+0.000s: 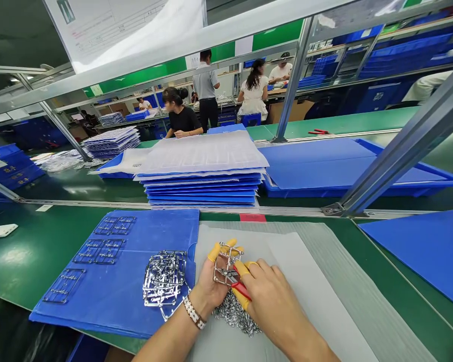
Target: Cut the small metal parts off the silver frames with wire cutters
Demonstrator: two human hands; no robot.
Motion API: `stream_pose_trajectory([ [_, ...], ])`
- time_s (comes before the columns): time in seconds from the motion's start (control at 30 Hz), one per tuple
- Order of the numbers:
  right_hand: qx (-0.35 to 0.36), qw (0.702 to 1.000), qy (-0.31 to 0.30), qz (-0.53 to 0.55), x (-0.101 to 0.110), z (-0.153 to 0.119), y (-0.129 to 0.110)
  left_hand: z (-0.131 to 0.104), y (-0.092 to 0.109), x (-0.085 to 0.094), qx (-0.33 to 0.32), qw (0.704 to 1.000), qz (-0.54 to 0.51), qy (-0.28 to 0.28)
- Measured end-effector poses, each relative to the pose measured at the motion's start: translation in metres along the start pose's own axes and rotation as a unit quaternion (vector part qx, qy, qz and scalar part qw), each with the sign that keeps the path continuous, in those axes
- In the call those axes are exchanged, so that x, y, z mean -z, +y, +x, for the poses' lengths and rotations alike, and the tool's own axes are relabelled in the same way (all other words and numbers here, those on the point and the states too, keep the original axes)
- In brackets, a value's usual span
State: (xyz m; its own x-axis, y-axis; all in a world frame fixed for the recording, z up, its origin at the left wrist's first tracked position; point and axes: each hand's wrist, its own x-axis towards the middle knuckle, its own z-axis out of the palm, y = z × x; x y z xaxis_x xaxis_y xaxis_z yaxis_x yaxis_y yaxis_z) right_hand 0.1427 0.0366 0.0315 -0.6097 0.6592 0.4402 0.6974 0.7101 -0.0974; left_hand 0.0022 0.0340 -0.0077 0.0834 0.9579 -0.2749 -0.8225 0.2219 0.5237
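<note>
My left hand (210, 281), with yellow finger covers and a bracelet at the wrist, holds a shiny metal frame (216, 269) over the grey sheet. Red-handled pliers (241, 289) are gripped in my right hand (266, 294), their jaws at the frame. Beneath both hands lies a pile of small silvery pieces (236, 314). To the left, a heap of shiny frames (164, 279) rests on a blue sheet (136, 281). Several flat frames (64, 285) are laid out farther left on that sheet.
Behind the work area stands a tall stack of blue and white sheets (204, 161). A blue tray (362, 166) is at the back right. A slanted metal post (403, 136) rises at the right. Several people are in the background.
</note>
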Motion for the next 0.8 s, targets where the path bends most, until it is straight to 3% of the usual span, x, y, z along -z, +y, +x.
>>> stream_pose_trajectory([
  [0.2,0.005,0.999,-0.036,-0.039,0.006,0.002,-0.003,-0.001,0.000,0.003,-0.007,0.999,0.039,0.025],
  [0.43,-0.030,0.999,-0.005,-0.032,0.016,0.005,0.007,-0.005,0.005,-0.003,0.043,0.999,-0.012,-0.026],
  [0.8,-0.064,0.996,-0.062,-0.027,0.011,0.017,0.010,-0.008,0.001,-0.005,0.061,0.998,-0.004,-0.021],
])
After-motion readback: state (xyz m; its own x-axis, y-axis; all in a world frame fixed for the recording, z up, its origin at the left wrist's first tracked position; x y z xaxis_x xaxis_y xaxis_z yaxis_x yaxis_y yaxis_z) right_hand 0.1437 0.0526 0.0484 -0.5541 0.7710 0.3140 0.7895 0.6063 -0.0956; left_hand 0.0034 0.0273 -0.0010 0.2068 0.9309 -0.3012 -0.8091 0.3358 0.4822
